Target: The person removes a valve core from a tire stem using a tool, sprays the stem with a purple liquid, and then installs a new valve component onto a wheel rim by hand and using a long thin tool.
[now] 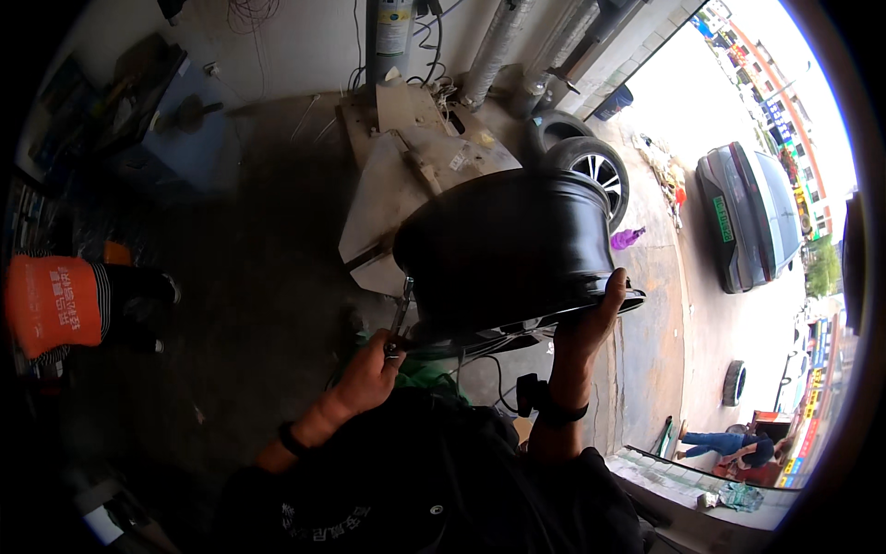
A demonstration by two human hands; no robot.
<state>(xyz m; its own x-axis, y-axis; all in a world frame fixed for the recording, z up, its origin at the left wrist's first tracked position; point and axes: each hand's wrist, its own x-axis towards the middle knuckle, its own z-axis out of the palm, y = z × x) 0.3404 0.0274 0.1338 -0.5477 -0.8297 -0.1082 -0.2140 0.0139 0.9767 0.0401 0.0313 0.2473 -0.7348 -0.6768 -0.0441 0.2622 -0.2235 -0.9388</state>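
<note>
A black wheel rim point(498, 245) is tilted in front of me, above or against a pale metal machine point(369, 240) with a flat plate. My right hand point(595, 319) grips the rim's lower right edge, thumb up along its outer lip. At the rim's lower left, my left hand point(374, 365) is closed on a slim metal tool point(401, 309), whose far end reaches the rim's side. The rim hides part of the machine and the far side of whatever supports it.
Tyres point(591, 157) stand behind the rim near pipes point(489, 55). A blue-grey cabinet point(185, 138) is at back left; a person in an orange top point(55, 305) is at far left. Outside the doorway are a grey car point(748, 217), a loose tyre point(734, 383) and another person point(729, 448).
</note>
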